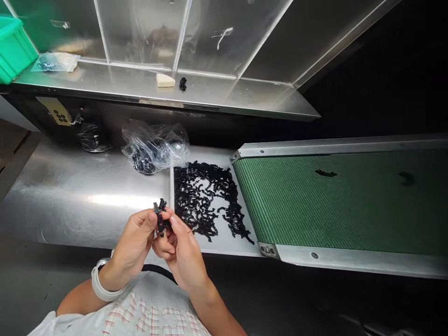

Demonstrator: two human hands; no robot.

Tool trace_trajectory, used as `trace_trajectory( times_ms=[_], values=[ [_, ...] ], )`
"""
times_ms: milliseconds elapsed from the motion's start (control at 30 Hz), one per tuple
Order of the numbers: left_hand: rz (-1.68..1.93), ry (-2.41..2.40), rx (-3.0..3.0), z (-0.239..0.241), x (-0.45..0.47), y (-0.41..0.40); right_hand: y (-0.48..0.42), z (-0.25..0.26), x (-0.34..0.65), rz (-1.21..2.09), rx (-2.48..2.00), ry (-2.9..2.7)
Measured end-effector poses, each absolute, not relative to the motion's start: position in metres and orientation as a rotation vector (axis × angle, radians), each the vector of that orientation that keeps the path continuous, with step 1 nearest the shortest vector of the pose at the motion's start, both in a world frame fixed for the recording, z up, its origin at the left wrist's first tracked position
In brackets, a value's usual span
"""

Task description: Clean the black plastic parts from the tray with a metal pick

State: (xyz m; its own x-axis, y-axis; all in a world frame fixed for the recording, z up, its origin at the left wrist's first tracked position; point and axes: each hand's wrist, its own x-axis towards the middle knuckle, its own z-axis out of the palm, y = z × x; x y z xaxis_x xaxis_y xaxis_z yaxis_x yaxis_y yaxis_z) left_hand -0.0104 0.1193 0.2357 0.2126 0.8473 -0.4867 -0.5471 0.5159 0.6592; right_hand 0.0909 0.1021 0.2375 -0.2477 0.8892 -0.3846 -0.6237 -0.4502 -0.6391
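we see both hands raised over the near edge of the tabletop, meeting at one small black part. our left hand, a white watch strap at its wrist, has thumb and fingers pinched on the part's left side. our right hand has its fingertips closed on the other side, partly hiding it, so we cannot tell the part's full shape.

just beyond and to the right, we see a white tray with many dark pieces spread across it, some overlapping. the end of a green conveyor belt stands beside the tray's right side, with a dark piece lying on the belt. at the tray's far left corner we find a clear plastic bag with black contents. on the metal shelf behind, a cream block sits near a small black lump.
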Motion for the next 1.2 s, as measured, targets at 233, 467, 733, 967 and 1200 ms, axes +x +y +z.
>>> trace_trajectory(
  times_ms=[233, 467, 733, 967, 1200],
  values=[
    [0.978, 0.940, 0.310, 0.231, -0.012, 0.121, 0.104, 0.231, 0.089, 1.917, -0.891, -0.360],
    [0.984, 0.880, 0.297, 0.226, -0.013, 0.125, 0.107, 0.228, 0.090, 1.905, -0.875, -0.401],
    [1.177, 1.149, 0.925, 0.176, -0.014, 0.191, 0.119, 0.203, 0.110, 1.627, -1.110, -0.497],
    [1.085, 1.330, 1.499, 0.148, 0.008, 0.324, 0.106, 0.159, 0.148, 1.448, -1.278, -0.519],
    [0.804, 1.422, 1.950, 0.160, 0.041, 0.411, 0.080, 0.132, 0.167, 1.375, -1.457, -0.550]
  ],
)
